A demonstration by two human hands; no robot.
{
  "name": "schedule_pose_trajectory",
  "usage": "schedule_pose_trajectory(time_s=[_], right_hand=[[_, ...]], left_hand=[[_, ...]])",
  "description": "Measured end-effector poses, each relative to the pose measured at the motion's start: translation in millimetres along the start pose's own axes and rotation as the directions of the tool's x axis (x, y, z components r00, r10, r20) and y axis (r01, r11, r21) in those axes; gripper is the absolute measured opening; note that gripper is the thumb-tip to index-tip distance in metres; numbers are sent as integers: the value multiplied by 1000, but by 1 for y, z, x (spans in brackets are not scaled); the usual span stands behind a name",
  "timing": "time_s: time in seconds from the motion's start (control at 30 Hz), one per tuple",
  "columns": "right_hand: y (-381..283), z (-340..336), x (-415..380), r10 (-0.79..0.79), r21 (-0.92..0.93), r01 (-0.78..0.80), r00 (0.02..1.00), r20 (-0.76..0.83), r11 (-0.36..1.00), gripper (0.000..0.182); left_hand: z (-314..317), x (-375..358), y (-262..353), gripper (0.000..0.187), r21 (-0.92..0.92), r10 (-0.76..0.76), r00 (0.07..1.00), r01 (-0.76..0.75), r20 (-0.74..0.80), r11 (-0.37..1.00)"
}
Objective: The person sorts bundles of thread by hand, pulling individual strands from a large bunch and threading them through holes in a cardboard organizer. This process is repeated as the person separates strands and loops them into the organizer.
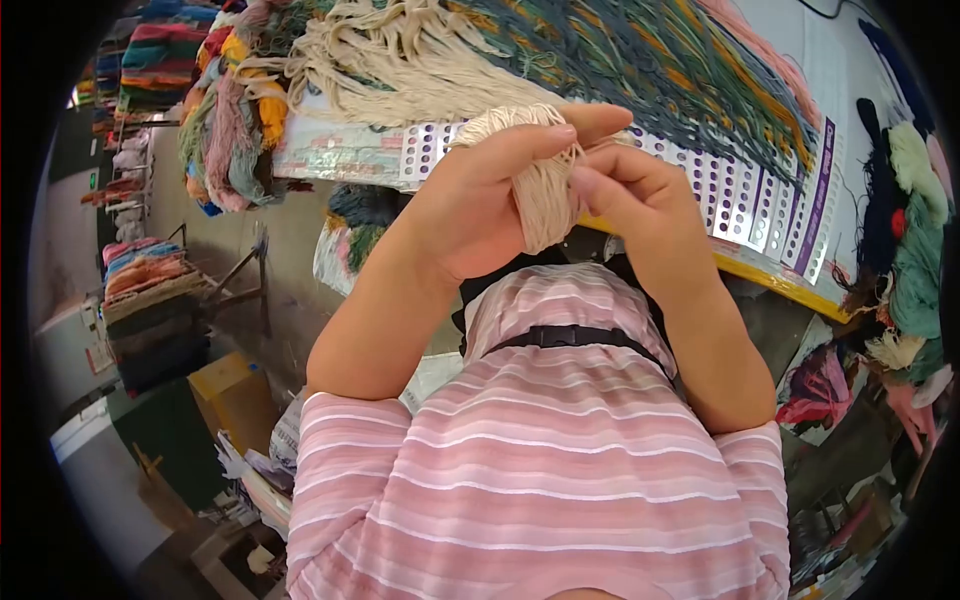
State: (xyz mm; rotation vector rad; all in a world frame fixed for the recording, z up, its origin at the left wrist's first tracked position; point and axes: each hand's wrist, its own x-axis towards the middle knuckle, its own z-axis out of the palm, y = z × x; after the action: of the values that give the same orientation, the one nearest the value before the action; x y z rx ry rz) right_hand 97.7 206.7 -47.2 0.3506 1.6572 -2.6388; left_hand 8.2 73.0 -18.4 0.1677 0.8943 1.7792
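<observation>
A bundle of cream yarn hangs in my left hand, whose thumb and fingers close round its upper part. Its lower end dangles below the palm, in front of the table's edge. My right hand is at the bundle's right side, thumb and forefinger pinched together at the strands near my left fingertips. Behind both hands, loose cream yarn lies spread over the table. Blue, green and orange strands lie to its right.
White cards with rows of purple-ringed holes line the table's front, above a yellow edge. Coloured yarn skeins hang at the left corner, more skeins at the right. Further left stand a cardboard box and stacked yarn.
</observation>
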Motion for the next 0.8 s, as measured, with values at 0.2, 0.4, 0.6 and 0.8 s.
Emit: schedule_pose_trajectory(time_s=[0.2, 0.4, 0.6, 0.8], right_hand=[[1, 6, -4, 17, 167, -22, 999, 31, 986, 18], [2, 8, -3, 25, 43, -31, 990, 139, 999, 19], [-3, 31, -1, -66, -82, 63, 997, -35, 995, 20], [-6, 39, 5, -2, -70, -1, 999, -50, 998, 19]], left_hand=[[-15, -24, 3, 47, 210, 115, 986, -87, -123, 974], [-18, -35, 9, 50, 422, 250, 963, -187, -101, 887], [-7, -32, 8, 58, 82, 158, 986, -154, -51, 985], [-13, -31, 7, 59, 21, 111, 992, -113, 59, 993]])
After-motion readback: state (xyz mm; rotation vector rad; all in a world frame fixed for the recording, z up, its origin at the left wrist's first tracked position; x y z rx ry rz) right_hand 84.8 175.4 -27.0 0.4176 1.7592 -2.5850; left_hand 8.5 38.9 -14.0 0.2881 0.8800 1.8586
